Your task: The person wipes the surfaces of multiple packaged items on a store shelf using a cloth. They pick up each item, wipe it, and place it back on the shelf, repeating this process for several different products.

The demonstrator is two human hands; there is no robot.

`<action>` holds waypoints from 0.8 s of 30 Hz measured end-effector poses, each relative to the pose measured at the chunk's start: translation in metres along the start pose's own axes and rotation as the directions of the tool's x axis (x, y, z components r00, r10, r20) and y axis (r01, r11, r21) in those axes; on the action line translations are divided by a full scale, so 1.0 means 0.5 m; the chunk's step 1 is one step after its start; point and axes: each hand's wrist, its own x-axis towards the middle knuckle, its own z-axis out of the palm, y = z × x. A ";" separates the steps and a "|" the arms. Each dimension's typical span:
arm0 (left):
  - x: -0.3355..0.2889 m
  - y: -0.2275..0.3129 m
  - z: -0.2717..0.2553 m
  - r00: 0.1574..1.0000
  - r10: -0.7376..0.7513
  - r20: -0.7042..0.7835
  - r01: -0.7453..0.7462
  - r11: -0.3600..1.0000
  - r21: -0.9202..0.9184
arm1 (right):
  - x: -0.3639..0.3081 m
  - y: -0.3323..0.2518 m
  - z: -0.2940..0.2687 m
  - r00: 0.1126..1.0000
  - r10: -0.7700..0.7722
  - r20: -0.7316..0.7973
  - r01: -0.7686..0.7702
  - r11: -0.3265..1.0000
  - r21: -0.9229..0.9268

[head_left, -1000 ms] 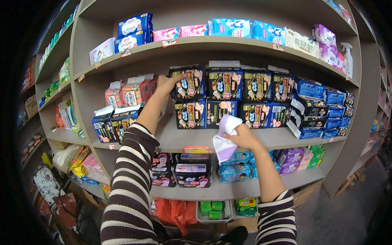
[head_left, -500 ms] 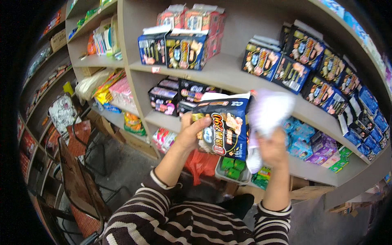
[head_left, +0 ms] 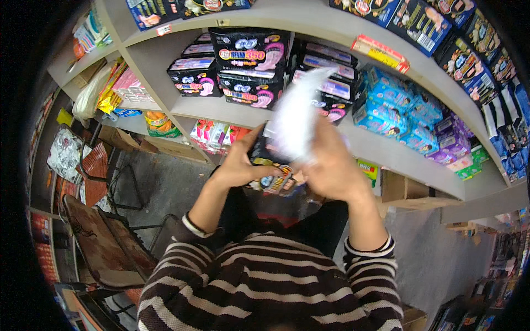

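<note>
My left hand (head_left: 238,166) grips a dark pack of sanitary pads (head_left: 277,182) low in front of me, thumb across its printed front. In my right hand (head_left: 335,172) is a white cloth (head_left: 298,118), smeared by motion, held over the pack and covering much of it. Whether the cloth touches the pack I cannot tell. Just beyond, black packs of pads (head_left: 251,49) stand stacked on the middle shelf (head_left: 221,113).
Blue packs (head_left: 389,113) and purple packs (head_left: 451,135) line the shelf at right. Dark blue packs (head_left: 419,25) fill the shelf above. A folding chair (head_left: 102,243) stands at left on the grey floor, and a cardboard box (head_left: 411,193) sits under the shelf at right.
My view has tilted down. The pack has come lower and tipped, and the cloth has moved from beside it to over it. Both hands keep their hold.
</note>
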 end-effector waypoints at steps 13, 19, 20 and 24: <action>-0.034 -0.015 0.042 0.987 -0.073 0.145 0.088 0.991 -0.099 | -0.076 0.152 0.151 0.732 0.514 0.447 -0.655 0.352 0.668; -0.024 -0.019 0.035 0.967 0.177 0.186 -0.245 0.850 0.467 | -0.071 0.110 0.122 0.792 0.501 0.347 -0.596 0.517 0.614; -0.023 -0.024 0.035 0.962 0.212 0.170 -0.270 0.817 0.510 | -0.065 0.098 0.115 0.913 0.328 0.242 -0.408 0.733 0.544; -0.023 -0.048 0.022 0.982 0.183 0.043 -0.171 0.771 0.613 | -0.065 0.030 0.108 0.992 0.082 0.097 -0.104 0.962 0.252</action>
